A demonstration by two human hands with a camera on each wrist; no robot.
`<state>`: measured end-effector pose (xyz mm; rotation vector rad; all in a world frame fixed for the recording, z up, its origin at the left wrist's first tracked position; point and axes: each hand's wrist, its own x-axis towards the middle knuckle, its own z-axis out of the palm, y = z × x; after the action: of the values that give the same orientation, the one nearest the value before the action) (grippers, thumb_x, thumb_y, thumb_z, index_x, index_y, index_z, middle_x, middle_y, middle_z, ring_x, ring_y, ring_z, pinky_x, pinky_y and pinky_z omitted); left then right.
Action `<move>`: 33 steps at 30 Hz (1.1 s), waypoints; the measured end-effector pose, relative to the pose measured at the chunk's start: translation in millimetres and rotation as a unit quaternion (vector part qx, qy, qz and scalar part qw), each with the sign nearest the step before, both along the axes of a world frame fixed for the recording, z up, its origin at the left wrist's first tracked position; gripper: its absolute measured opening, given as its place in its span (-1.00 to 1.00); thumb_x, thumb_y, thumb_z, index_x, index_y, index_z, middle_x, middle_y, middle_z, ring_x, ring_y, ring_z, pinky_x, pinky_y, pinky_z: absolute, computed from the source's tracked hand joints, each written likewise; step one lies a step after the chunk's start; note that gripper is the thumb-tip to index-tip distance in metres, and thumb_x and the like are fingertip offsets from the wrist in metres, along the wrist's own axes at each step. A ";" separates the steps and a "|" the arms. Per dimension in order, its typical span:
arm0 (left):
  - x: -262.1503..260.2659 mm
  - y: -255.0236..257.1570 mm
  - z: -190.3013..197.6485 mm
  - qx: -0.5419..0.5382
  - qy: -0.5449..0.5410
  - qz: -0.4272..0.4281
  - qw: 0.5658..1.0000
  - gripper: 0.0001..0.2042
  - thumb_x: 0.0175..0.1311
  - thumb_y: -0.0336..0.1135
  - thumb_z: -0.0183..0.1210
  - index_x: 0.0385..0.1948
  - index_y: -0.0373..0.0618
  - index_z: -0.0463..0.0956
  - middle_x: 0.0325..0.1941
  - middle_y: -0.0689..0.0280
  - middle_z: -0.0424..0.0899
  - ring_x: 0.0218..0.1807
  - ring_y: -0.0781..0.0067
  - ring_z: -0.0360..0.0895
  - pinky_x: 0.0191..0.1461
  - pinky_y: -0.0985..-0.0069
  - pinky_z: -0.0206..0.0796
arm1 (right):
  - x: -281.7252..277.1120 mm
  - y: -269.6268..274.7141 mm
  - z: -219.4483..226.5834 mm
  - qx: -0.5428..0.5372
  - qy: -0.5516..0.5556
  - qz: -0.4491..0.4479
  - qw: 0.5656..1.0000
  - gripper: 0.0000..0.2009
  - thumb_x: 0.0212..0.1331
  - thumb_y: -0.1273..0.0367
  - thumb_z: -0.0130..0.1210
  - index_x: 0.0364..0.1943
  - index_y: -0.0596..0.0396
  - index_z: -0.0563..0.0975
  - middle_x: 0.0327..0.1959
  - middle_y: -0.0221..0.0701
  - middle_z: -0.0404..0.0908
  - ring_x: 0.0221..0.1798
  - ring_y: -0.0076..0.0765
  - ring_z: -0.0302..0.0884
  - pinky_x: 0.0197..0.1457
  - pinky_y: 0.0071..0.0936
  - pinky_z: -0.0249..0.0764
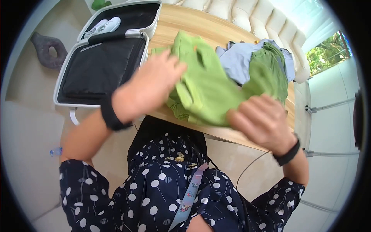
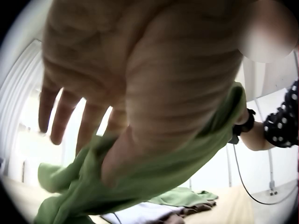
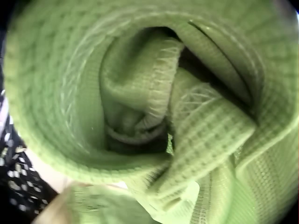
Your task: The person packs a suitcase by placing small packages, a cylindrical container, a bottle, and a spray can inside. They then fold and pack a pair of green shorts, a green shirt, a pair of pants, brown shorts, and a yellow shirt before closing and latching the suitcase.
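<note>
A green waffle-knit garment (image 1: pixel 212 89) is stretched out between both hands above the table. At its left end my left hand (image 1: pixel 154 81) holds the cloth; in the left wrist view its thumb (image 2: pixel 119 158) lies over the fabric and the other fingers stretch out. My right hand (image 1: pixel 262 120), blurred, grips the other end with curled fingers. The right wrist view is filled by a round opening of the garment (image 3: pixel 42 107), with stitched seams and bunched cloth inside; the right hand is hidden there.
On the wooden table (image 1: pixel 170 19) a grey-blue garment (image 1: pixel 235 62) and a darker green one (image 1: pixel 280 62) lie piled at the right. An open suitcase (image 1: pixel 100 69) stands left, white shoes (image 1: pixel 110 25) in its lid side. A grey neck pillow (image 1: pixel 42 48) is farther left.
</note>
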<state>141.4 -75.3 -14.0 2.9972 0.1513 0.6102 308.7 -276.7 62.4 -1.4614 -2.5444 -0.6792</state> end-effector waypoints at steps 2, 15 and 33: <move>-14.6 -33.0 -28.3 -0.003 0.098 0.014 0.995 -0.44 -0.19 -0.54 0.23 0.02 -0.30 0.36 0.12 -0.01 0.40 0.30 -0.18 0.21 0.29 0.12 0.12 | 0.1 -2.7 -28.1 -0.034 -0.004 -0.010 0.999 -0.85 -0.23 0.40 0.11 -0.58 -0.02 0.35 -0.63 -0.50 0.18 -0.57 -0.50 0.27 -0.51 -0.52 0.21; -4.5 -72.0 -51.0 -0.206 0.095 -0.139 0.964 -0.42 -0.05 -0.36 0.25 0.15 -0.06 0.39 0.36 0.16 0.25 0.42 -0.12 0.05 0.39 -0.02 -0.02 | 4.7 -22.8 -49.3 -0.163 0.084 -0.087 0.979 -0.81 -0.19 0.36 0.16 -0.55 -0.02 0.34 -0.58 -0.50 0.29 -0.47 -0.44 0.38 -0.35 -0.48 0.28; -13.0 -65.9 -68.3 -0.484 -0.041 -0.125 0.865 -0.54 0.38 -0.19 -0.18 0.25 -0.21 0.22 0.32 -0.05 0.22 0.42 -0.12 -0.02 0.49 0.01 -0.41 | 48.8 100.5 -81.2 -0.106 0.105 -0.086 0.985 -0.34 -0.09 0.61 0.04 0.25 -0.04 0.30 0.30 -0.18 0.25 0.37 0.03 0.15 0.42 -0.09 0.10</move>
<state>128.4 -141.2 -82.3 1.9658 0.0370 0.4365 357.5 -176.3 -18.8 -1.7327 -2.4082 -0.2591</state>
